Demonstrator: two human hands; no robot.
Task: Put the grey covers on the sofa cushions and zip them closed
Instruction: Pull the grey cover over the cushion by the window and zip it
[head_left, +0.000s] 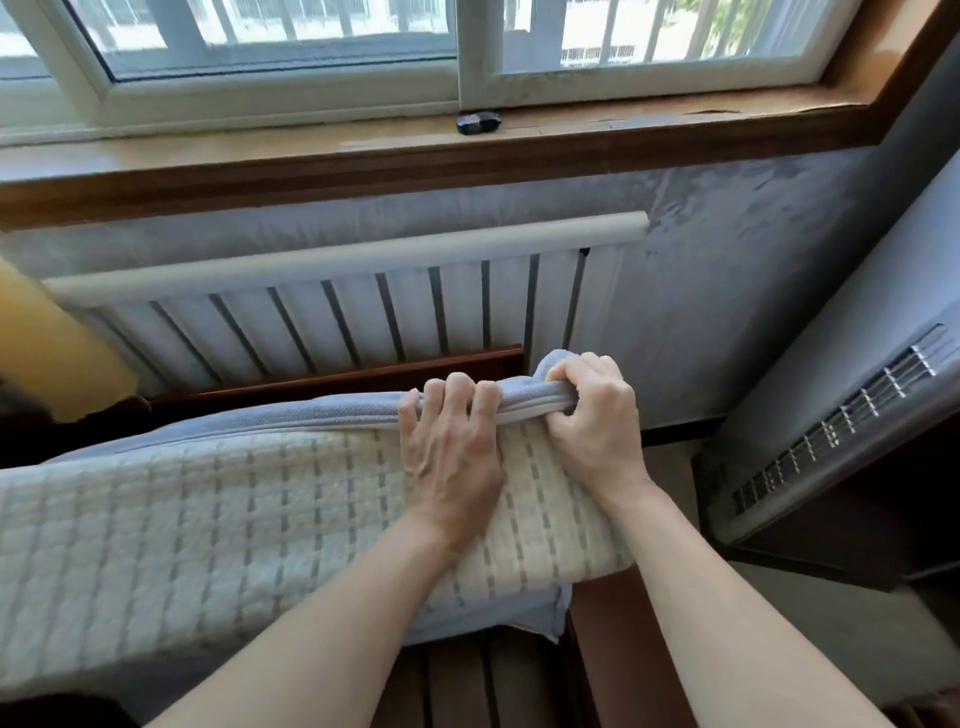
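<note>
Counts only: 1 sofa cushion (208, 519) w/ cream checked face, 1 grey cover (291, 410) bunched along its top edge. 2 hands on that edge: left hand (447, 452), right hand (597, 415), 2 bare forearms. 1 white radiator (363, 322) under the window w/ approx. 9 dark gaps between its slats (left end blurs, so count is rough). 2 window panes in white frames, 1 wooden sill (363, 156), 1 small black object (478, 123) on the sill, can't tell what. 1 grey unit (852, 405) at right w/ 1 vent grille. 1 yellow thing (47, 353) at left, partly cut off.
</note>
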